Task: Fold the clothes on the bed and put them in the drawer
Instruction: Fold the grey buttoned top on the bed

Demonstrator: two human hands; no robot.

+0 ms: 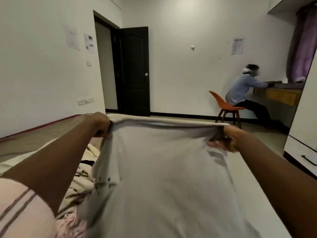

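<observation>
Above the bed (34, 140), left hand (100, 123) and right hand (228, 140) stretch grey garment (163, 169) crosswise.

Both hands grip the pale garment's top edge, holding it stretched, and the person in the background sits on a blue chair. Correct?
No: the head view shows an orange chair. Left hand and right hand do grip the pale garment stretched by its top edge.
</observation>
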